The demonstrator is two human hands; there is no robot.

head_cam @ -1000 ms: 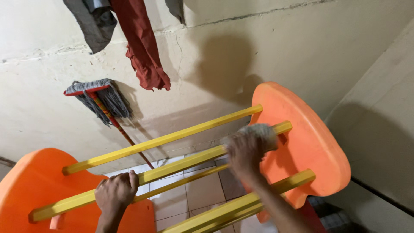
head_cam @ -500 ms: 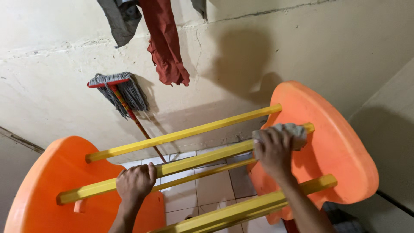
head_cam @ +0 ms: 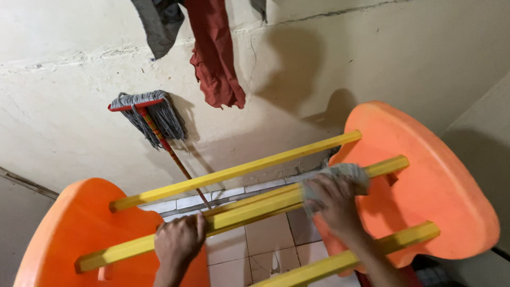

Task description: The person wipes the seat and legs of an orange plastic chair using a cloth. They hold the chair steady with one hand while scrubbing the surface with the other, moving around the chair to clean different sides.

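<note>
Left hand point(head_cam: 178, 242) clamped round yellow bar point(head_cam: 249, 204); right hand point(head_cam: 334, 204) curled, apparently pressing grey cloth point(head_cam: 340, 174) onto it. Could tip orange rack point(head_cam: 425, 186) if pushed unevenly.

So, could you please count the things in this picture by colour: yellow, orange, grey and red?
Yellow bars: 4
Orange end panels: 2
Grey things: 3 (cloth under the right hand, mop head, hanging garment)
Red hanging cloth: 1
Total: 10

Grey cloth point(head_cam: 340, 174) bunched on the middle yellow bar point(head_cam: 249, 208), seemingly near the right orange panel point(head_cam: 435, 196)
</note>
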